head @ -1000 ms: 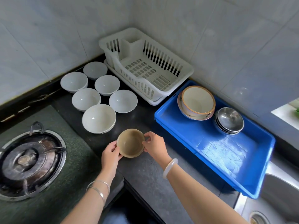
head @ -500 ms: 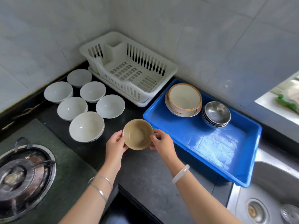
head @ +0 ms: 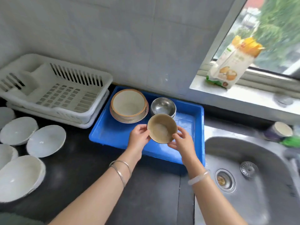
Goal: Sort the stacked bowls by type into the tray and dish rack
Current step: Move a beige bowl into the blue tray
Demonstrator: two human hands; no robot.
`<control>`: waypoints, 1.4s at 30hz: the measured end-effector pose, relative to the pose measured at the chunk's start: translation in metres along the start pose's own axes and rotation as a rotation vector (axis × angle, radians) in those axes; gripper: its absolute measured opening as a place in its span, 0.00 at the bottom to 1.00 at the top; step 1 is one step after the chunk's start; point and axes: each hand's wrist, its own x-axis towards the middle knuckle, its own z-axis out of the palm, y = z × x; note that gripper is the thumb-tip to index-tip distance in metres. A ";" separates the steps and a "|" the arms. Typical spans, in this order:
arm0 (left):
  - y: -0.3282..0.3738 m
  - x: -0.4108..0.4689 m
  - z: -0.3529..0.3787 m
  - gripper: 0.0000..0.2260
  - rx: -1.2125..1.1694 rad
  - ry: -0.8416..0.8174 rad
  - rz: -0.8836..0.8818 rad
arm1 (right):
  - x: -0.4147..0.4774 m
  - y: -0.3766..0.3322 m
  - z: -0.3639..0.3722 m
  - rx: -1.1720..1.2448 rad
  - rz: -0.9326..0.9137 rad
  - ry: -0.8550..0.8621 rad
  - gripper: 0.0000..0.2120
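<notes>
Tan bowl [head: 162,128] held over blue tray [head: 112,135], tilted, pinched at opposite rim edges by left hand [head: 139,138] and right hand [head: 182,142], fingers curled against its wall. Behind, in the tray: cream bowl stack [head: 129,105] beside steel bowls [head: 163,106]. White dish rack [head: 53,88] left; white bowls [head: 46,140] on dark counter [head: 81,168].

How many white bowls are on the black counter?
6, all left: one cut off beside the dish rack, two below, one at the edge, two stacked. More may be hidden.
</notes>
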 end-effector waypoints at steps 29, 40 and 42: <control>-0.067 0.098 0.139 0.18 -0.043 -0.086 -0.179 | 0.120 0.042 -0.041 0.153 0.142 0.417 0.15; -0.074 0.116 0.155 0.13 0.058 -0.084 -0.149 | 0.137 0.026 -0.046 0.226 0.142 0.381 0.15; -0.074 0.118 0.156 0.11 0.075 -0.084 -0.147 | 0.140 0.024 -0.046 0.208 0.157 0.379 0.15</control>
